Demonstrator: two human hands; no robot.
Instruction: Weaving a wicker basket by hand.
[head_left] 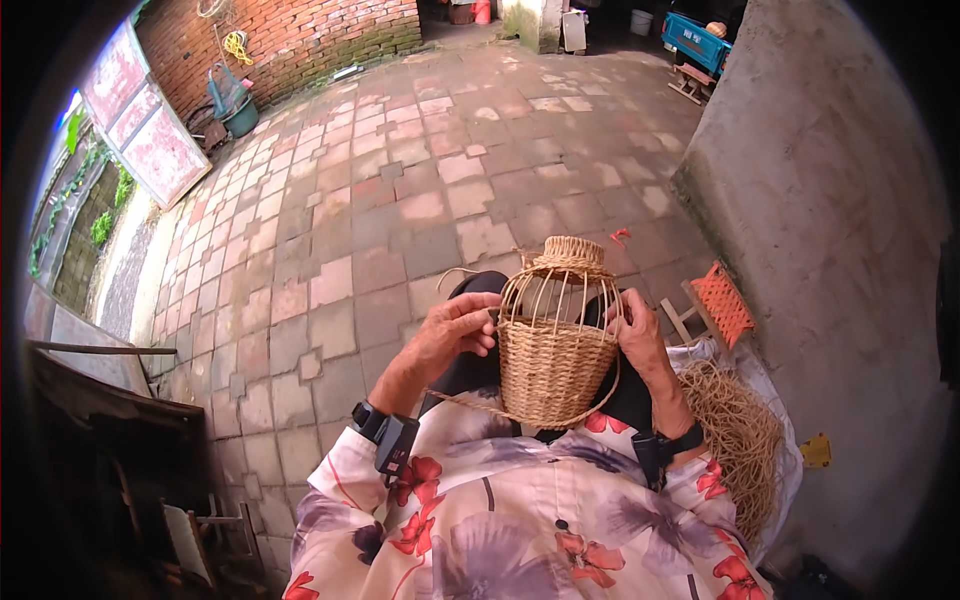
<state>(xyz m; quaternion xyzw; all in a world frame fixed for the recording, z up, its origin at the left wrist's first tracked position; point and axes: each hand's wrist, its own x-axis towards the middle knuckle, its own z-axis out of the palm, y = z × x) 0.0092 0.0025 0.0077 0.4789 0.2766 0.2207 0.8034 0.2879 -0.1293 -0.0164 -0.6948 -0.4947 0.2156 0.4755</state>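
A tan woven basket (556, 370) stands upright on my lap between my knees. Its lower body is densely woven, its upper part is a cage of bare curved ribs, and a narrow woven collar (572, 255) tops it. My right hand (642, 338) grips the basket's right side where the ribs leave the weave. At the left side, my left hand (460, 328) is closed, thumb and forefinger meeting beside the weave's upper edge; what they pinch is too small to make out. A loose twisted cord (470, 404) hangs in a curve across the basket's lower front.
To my right, a heap of tan cord (735, 430) lies on a white sack (785, 450) beside a small stool with an orange woven seat (720, 304). A concrete wall (830, 230) rises on that side. Dark wooden furniture (110, 430) stands at lower left, on the paved floor (330, 270).
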